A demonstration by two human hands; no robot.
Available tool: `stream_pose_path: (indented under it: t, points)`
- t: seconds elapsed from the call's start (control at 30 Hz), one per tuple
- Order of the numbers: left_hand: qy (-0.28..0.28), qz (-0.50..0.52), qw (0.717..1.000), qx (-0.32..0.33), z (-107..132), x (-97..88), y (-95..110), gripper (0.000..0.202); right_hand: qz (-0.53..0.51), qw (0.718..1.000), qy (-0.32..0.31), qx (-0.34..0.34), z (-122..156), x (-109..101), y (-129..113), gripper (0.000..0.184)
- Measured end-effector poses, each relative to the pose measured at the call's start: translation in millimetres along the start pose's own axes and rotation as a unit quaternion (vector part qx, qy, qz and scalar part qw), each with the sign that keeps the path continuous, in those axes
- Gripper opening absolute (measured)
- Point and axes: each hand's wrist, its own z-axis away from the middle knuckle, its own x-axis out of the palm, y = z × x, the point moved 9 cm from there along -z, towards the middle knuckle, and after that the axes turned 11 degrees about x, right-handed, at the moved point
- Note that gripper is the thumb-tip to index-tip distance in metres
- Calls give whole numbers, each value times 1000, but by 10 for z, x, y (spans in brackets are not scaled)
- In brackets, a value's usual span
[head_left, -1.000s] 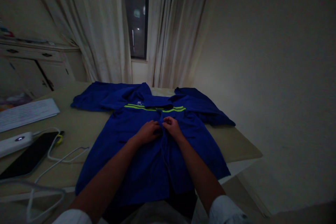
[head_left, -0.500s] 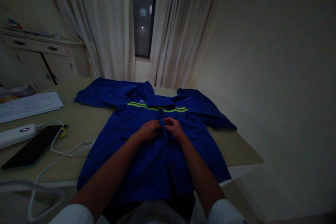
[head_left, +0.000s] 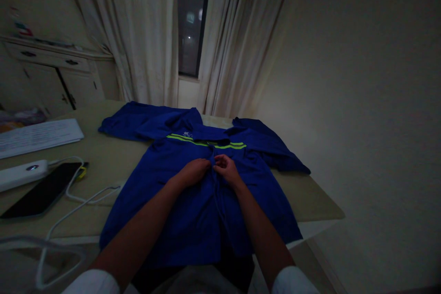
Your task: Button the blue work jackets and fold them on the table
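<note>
A blue work jacket (head_left: pixel 186 220) with two yellow-green chest stripes lies spread on the table, its sleeves out to both sides and its collar toward the window. My left hand (head_left: pixel 197 171) is closed at the front opening, just below the stripes, fingertips on the left front edge. Facing it, my right hand (head_left: pixel 226 169) pinches the other side of the opening with thumb and forefinger. The fingertips of both hands nearly meet. Whether a button is between them is too small and dark to make out. Below the hands, the front edges hang slightly apart.
On the table's (head_left: pixel 127 161) left side lie a black phone (head_left: pixel 43 193), a white power bank (head_left: pixel 24 174) with a white cable (head_left: pixel 74 193), and folded papers (head_left: pixel 41 135). A cabinet (head_left: pixel 55 73) and curtains (head_left: pixel 144 32) stand behind. A wall (head_left: pixel 372 101) rises at the right.
Both hands stay at the same spot on the front opening. The left fingers have closed in a little, and the right thumb and forefinger have drawn closer to the edge.
</note>
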Motion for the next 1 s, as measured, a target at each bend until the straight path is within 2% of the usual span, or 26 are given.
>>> stream_pose_path:
  t: [0.2, 0.4, 0.57, 0.73, 0.9, 1.0]
  points:
    - [-19, 57, 997, 38, 3, -7, 48, 13, 10, 1000, 5, -14, 9, 14, -7, 43]
    - [7, -3, 999, 49, 49, -138, 105, 21, 46, 998, 28, -26, 9, 0, -2, 41]
    - [24, -11, 997, 73, 73, -215, 176, 19, 86, 993, 64, -51, 23, -30, -16, 38]
    - [30, -15, 998, 59, 66, -220, 196, 16, 142, 985, 71, -70, 89, 7, -52, 38]
    - [75, -6, 997, 34, 76, -311, 180, 15, 176, 978, 83, -69, 150, 43, -84, 36]
    - [48, 23, 998, 46, 72, -234, 178, 16, 152, 984, 74, -62, 156, 43, -90, 38]
